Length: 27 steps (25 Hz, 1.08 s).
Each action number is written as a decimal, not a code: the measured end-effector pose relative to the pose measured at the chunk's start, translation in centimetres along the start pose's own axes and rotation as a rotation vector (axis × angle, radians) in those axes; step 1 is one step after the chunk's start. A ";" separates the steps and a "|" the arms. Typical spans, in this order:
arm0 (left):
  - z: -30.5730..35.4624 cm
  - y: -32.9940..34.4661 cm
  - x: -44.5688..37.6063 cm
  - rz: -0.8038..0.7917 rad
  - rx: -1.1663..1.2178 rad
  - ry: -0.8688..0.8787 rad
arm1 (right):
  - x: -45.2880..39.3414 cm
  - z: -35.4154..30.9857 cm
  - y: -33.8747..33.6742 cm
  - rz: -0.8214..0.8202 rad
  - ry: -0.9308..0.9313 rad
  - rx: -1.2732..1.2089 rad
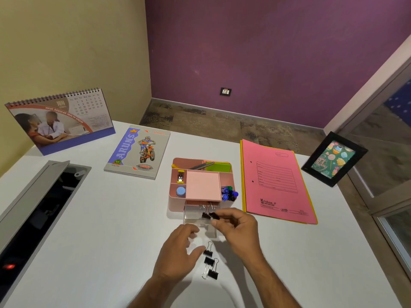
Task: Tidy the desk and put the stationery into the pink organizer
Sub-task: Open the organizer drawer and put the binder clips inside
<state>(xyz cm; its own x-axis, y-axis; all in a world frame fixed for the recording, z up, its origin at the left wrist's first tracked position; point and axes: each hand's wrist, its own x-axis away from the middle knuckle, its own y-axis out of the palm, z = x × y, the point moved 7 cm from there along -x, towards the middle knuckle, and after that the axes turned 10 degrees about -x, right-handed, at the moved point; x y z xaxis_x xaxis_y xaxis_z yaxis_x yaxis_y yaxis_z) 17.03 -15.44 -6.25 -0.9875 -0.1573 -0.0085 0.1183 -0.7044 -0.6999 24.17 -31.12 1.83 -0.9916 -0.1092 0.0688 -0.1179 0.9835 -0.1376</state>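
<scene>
The step in hand is loading binder clips into the clear drawer [198, 215] pulled out at the pink organizer's [178, 200] six o'clock side – the right hand [239, 228] pinches a black binder clip [210, 215] in its fingers over the drawer, the left hand [180, 247] hovers with fingers relaxed – and next comes dropping it in, then gathering the three loose clips [210, 262] on the desk [111, 230] just toward six o'clock.

— Counting binder clips: three lying loose on the desk [66, 218] — one [208, 252], a second [209, 261], a third [213, 274]. One more [210, 216] showing at the right hand [239, 227]; others in the clear drawer [195, 213], number unclear.

— Noting hands: two, left hand [180, 250] included. Tallying singles: one pink organizer [178, 203], one notebook [138, 151], one calendar [61, 121], one picture frame [333, 158]. Folders [278, 181]: pink over yellow, two showing. Markers [229, 193]: bunched, count unclear.
</scene>
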 end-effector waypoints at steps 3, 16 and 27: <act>0.0 1.7 0.0 -0.084 -0.135 -0.022 | -0.9 -1.3 1.2 -0.095 -0.192 0.333; -0.2 4.3 -0.3 -0.186 -0.291 -0.233 | -3.4 0.1 5.8 -0.468 -0.244 1.032; 0.5 3.2 0.3 -0.091 0.128 -0.254 | -0.1 -1.7 1.8 -0.080 -0.575 0.614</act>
<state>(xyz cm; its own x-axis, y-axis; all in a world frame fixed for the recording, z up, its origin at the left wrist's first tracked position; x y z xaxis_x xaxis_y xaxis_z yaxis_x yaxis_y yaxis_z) 17.11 -18.07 -8.14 -0.9389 -0.2466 0.2402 0.0588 -0.8025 -0.5937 24.19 -29.11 3.26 -0.8317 -0.3957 -0.3894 -0.0318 0.7343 -0.6781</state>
